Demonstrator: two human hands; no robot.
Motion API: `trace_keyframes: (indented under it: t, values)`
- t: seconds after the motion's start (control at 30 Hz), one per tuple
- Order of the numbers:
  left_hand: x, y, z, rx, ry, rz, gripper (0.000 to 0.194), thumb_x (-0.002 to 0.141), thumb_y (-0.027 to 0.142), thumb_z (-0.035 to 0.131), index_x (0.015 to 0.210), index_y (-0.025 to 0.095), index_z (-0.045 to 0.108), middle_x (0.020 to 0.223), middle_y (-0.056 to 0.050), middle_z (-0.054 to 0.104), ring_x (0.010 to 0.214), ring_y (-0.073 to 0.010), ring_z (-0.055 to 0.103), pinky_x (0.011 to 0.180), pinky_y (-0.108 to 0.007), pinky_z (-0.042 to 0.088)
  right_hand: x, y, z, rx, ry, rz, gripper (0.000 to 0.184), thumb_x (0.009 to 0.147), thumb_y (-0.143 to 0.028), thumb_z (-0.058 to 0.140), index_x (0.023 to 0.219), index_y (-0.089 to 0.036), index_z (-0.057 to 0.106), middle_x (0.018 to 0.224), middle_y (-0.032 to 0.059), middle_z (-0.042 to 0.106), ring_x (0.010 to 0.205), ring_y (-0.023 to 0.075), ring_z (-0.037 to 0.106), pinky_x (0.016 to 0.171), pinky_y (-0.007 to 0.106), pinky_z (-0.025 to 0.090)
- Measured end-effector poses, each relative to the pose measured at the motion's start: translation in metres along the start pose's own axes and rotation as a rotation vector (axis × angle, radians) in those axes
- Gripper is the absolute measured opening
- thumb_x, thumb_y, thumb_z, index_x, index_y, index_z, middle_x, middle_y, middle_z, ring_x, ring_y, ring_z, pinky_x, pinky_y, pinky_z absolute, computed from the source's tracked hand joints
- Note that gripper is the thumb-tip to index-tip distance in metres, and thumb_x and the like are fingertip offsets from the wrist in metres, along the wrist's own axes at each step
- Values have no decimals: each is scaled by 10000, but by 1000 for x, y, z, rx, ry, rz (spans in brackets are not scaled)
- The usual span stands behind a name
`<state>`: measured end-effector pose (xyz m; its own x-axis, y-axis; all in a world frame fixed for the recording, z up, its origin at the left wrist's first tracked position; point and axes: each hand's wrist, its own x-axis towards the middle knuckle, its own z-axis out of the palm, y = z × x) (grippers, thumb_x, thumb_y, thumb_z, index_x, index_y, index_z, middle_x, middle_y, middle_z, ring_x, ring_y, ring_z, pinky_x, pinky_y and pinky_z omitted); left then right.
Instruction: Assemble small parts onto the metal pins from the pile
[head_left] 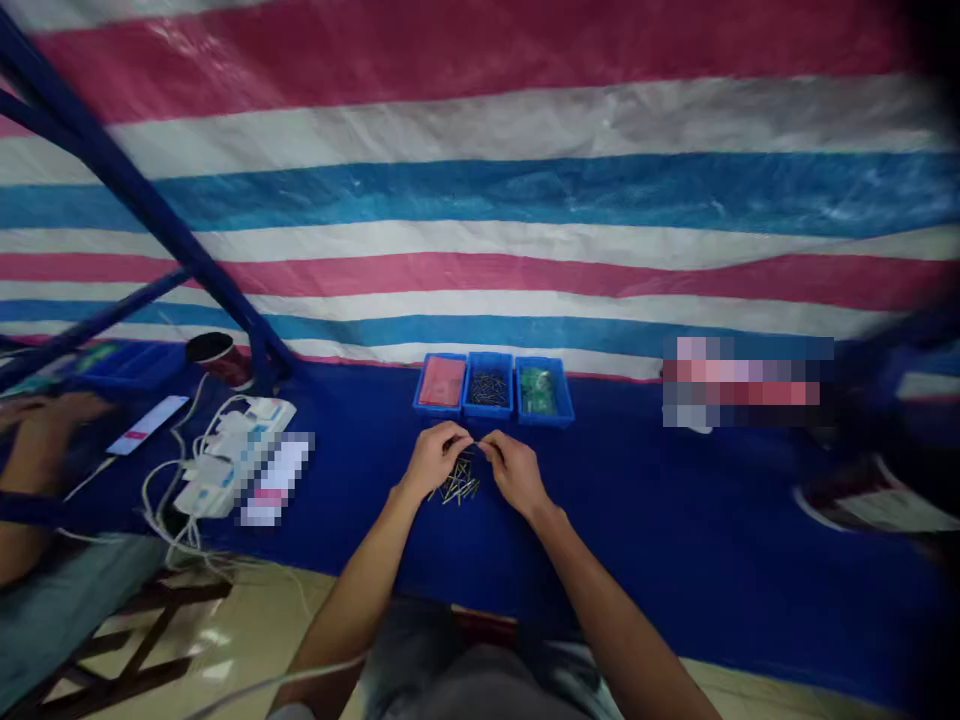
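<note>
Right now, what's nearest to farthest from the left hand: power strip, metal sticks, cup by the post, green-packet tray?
1. Metal sticks, by the left hand
2. Green-packet tray, ahead right
3. Power strip, left
4. Cup, left, farther back

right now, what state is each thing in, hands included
left hand: fingertips pinched, contents too small to tell
right hand: fingertips pinched, close to the left's
thin metal pieces: loose, heaped crosswise
left blue bin: open, holding pink contents
middle blue bin: open, holding small dark pieces
right blue bin: open, holding green packets
far-left phone: screen lit
</note>
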<state>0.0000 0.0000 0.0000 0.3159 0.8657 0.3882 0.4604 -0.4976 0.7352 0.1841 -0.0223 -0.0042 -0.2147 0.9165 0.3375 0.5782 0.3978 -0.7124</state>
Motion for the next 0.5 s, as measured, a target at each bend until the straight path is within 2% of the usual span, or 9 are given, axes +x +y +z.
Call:
trace_keyframes:
  t: [0.27, 0.5]
  values:
    - [0, 4, 0, -12, 15, -8, 211, 942, 313, 571, 824, 169, 672, 772, -26, 661, 680, -133, 577, 669, -243, 434, -4, -4, -3, -83, -31, 10, 324, 1046, -329, 355, 822, -214, 559, 730, -1, 646, 644, 142, 602, 624, 243, 329]
    - [0, 5, 0, -17, 18, 0, 197, 933, 310, 591, 832, 164, 674, 776, -25, 659, 674, -125, 567, 652, -241, 425, -3, 0, 2, -200, -4, 36, 420, 1054, -376, 325, 733, -204, 535, 614, -1, 597, 552, 137, 566, 559, 262, 252]
